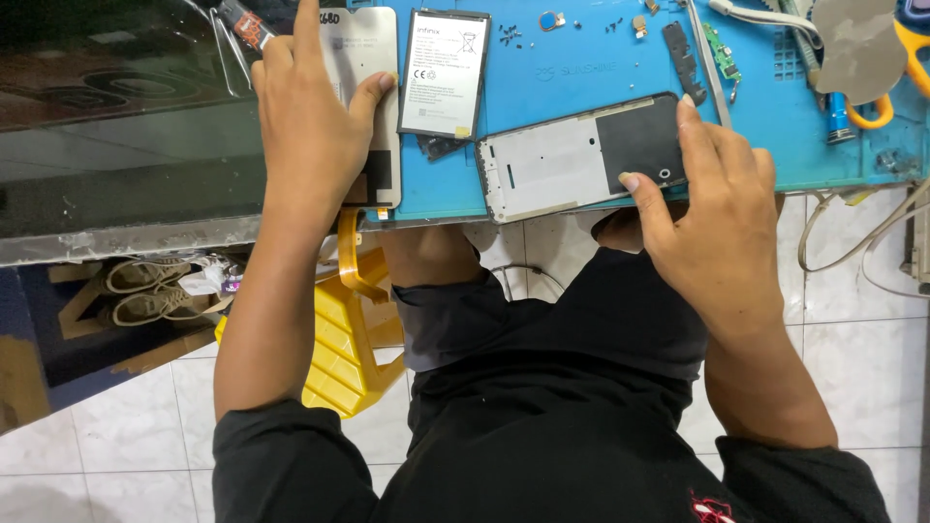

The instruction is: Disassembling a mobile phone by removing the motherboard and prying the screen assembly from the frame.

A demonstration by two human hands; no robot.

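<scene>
two hands, two phone parts, both at the near edge of the desk

right hand (pixel 717 208) is on the phone frame (pixel 581 155), thumb pressed on its dark end near a small hole, fingers curled over the far long side, so it's a loose pinch across the width and not a closed fist. the frame lies flat on the blue mat (pixel 581 58) with its long axis running roughly along the desk's near edge, tilted a little so the right end sits farther in. its pale end points toward the left hand, its dark end is under the right one.

left hand (pixel 310 116) is over on the display panel (pixel 373 107) near the mat's left edge, palm down, index finger stretched out toward the far side, thumb splayed across the panel's face. it's open and pressing rather than gripping (nothing lifted that i can see). this panel's long axis runs the other way, from near edge to far side, and its lower end hangs just past the desk's near edge.

between the two parts lies the battery (pixel 444 73), upright in the same sense as the panel, just beside it and touching neither hand. so the frame is the right hand's piece, the panel the left's, and the battery is nearer the left thumb.

loose screws (pixel 509 34) sit farther in, and tweezers (pixel 705 58) toward the far right corner.
</scene>
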